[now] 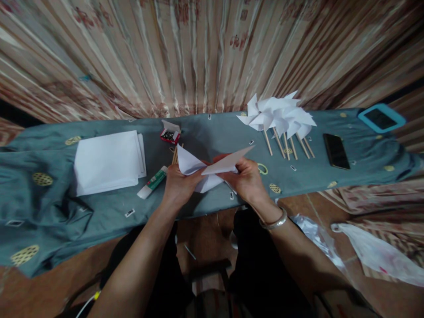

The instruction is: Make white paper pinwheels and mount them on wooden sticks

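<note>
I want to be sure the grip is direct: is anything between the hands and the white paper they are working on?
Nothing visible. The left hand and right hand both grip the folded white paper directly, held above the teal cloth. The glue stick lies apart, to the left.

table, grey-blue cloth [49, 207] | paper stack [107, 161] | glue stick [153, 182] | pinwheels [280, 117] | phone [336, 151] | tablet [380, 118]
</note>
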`<state>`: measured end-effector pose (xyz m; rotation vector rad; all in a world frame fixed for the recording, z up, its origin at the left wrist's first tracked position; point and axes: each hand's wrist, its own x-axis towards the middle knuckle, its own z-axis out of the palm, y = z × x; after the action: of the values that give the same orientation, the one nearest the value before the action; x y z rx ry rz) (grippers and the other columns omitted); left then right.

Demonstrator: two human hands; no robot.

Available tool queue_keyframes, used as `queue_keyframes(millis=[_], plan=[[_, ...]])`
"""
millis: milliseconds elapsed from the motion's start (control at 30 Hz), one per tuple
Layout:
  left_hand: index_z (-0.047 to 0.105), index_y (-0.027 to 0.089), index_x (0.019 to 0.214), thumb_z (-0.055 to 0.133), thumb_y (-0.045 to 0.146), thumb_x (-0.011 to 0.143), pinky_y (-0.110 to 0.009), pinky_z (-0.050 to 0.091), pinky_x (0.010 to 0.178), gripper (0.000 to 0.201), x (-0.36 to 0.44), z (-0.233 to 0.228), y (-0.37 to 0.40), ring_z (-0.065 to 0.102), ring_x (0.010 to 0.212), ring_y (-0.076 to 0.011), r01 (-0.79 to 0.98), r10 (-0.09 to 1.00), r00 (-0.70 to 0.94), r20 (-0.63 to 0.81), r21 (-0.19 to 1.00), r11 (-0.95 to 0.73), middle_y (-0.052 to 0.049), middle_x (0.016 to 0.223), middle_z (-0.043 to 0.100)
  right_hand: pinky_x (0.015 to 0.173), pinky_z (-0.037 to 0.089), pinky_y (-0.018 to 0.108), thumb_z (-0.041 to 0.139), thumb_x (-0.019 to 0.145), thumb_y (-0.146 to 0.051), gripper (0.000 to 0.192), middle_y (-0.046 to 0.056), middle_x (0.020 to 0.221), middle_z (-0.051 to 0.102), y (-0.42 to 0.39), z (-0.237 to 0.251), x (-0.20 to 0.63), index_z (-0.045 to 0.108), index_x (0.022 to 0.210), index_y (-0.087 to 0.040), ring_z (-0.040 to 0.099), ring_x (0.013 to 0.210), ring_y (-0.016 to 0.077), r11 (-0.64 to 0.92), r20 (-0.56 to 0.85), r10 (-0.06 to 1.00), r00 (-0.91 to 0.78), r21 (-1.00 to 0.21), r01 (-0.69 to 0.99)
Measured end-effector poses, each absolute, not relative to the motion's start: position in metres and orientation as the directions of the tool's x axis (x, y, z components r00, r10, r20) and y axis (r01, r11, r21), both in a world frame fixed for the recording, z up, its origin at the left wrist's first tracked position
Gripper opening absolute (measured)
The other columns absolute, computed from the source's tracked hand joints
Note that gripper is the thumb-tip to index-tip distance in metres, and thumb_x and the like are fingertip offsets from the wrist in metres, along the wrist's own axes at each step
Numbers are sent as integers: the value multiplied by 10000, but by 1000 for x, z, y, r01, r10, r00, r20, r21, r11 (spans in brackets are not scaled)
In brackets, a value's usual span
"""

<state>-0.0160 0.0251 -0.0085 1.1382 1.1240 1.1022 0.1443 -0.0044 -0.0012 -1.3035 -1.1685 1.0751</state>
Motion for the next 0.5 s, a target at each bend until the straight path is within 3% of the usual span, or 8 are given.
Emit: queue_keyframes(millis=[300, 500], plan=[[757, 169, 715, 779, 264, 575, -273, 570, 652, 170, -17, -9, 26, 693, 679, -188, -57, 989, 135, -68, 995, 76, -30, 710, 747, 638, 533, 273, 749, 620, -142, 150, 8, 776, 734, -1, 2, 149, 741, 751, -213, 661, 707, 166, 60, 65, 996, 64, -995, 83], [759, 150, 746, 738, 251, 621, -246, 534, 592, 162, -17, -9, 23, 690, 665, -187, 49, 991, 123, -44, 998, 38, -36, 709, 751, 625, 510, 267, 784, 652, -232, 120, 8, 755, 719, 1, 0, 152, 730, 756, -205, 643, 680, 149, 35, 37, 999, 18, -994, 100]])
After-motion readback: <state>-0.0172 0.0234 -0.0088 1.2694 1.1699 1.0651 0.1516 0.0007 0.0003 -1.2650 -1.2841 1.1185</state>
